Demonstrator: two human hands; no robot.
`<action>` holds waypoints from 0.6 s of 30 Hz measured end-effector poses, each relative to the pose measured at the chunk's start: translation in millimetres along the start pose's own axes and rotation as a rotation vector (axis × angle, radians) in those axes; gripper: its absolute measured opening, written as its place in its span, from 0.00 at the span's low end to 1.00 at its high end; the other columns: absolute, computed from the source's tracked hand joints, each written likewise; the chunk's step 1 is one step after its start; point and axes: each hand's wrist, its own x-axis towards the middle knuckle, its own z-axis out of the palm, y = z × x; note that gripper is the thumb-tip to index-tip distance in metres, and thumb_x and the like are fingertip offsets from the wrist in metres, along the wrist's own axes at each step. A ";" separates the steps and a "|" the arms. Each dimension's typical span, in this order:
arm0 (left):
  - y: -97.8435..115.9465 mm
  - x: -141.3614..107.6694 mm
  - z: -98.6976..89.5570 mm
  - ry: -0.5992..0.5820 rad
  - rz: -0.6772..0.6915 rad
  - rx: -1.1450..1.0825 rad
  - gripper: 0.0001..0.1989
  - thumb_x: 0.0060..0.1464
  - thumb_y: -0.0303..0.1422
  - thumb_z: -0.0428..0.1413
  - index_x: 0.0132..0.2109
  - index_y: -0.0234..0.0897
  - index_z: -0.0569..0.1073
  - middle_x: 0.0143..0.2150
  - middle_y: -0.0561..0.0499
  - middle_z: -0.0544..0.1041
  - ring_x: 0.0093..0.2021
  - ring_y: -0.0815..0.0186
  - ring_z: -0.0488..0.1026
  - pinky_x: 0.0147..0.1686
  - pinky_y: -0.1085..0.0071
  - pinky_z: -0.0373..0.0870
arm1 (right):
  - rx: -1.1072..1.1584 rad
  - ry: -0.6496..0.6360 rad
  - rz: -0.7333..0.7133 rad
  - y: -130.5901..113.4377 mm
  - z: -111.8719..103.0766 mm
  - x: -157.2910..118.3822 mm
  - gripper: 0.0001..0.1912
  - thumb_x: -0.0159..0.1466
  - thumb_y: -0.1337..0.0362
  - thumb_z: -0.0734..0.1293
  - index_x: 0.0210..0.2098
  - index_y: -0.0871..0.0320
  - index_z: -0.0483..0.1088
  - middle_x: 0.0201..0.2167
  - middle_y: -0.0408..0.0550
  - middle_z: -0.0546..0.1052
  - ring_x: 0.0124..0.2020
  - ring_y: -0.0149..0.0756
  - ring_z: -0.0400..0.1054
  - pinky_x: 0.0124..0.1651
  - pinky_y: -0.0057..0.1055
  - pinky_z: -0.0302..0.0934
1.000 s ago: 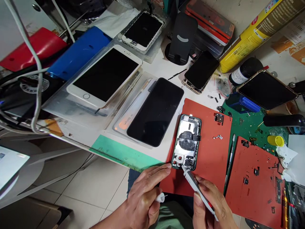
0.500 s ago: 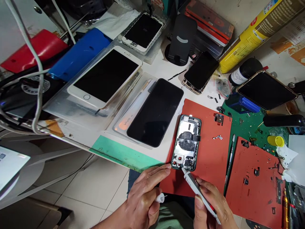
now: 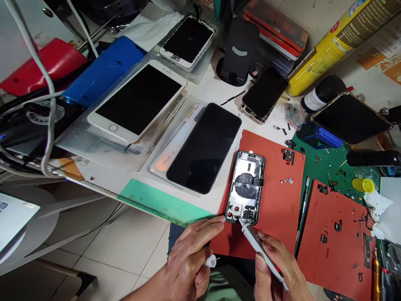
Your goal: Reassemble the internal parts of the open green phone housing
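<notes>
An opened phone housing lies on a red mat, its metal inside and a round black pad showing. My right hand is closed on a white glue tube, whose nozzle tip touches or hovers over the housing's lower edge, near the camera holes. My left hand has its fingertips at the housing's lower left corner. A white cap with a thin pin is held in the curled fingers of that hand.
Left of the housing lie a black-screened phone and a white phone. Small parts rest on the mat, with a brush at its right edge. A second red mat holds more parts. A yellow can leans at the back right.
The glue tube has tilted or shifted very slightly at the housing's lower edge. My left hand and the phone housing stay where they were.
</notes>
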 end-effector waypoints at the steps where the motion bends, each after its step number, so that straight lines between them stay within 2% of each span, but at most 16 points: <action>1: 0.0 0.3 0.2 0.003 0.002 0.003 0.08 0.76 0.29 0.49 0.51 0.39 0.72 0.58 0.40 0.85 0.57 0.53 0.86 0.50 0.54 0.89 | -0.002 0.003 -0.004 0.0 0.1 0.2 0.14 0.72 0.64 0.75 0.56 0.53 0.78 0.47 0.49 0.87 0.46 0.46 0.86 0.49 0.40 0.83; 6: 1.1 2.1 0.2 -0.007 -0.006 0.017 0.07 0.75 0.29 0.49 0.50 0.40 0.72 0.58 0.42 0.85 0.57 0.53 0.86 0.49 0.54 0.89 | -0.009 0.004 -0.023 0.2 0.3 1.6 0.13 0.72 0.66 0.75 0.55 0.54 0.78 0.46 0.50 0.87 0.45 0.46 0.86 0.45 0.39 0.83; 18: 3.2 3.7 -1.3 -0.023 -0.022 0.013 0.06 0.74 0.25 0.51 0.49 0.38 0.72 0.57 0.41 0.85 0.58 0.54 0.85 0.52 0.55 0.88 | 0.005 0.000 0.019 0.0 1.4 -3.6 0.13 0.72 0.68 0.74 0.55 0.55 0.79 0.45 0.51 0.87 0.46 0.48 0.85 0.48 0.42 0.81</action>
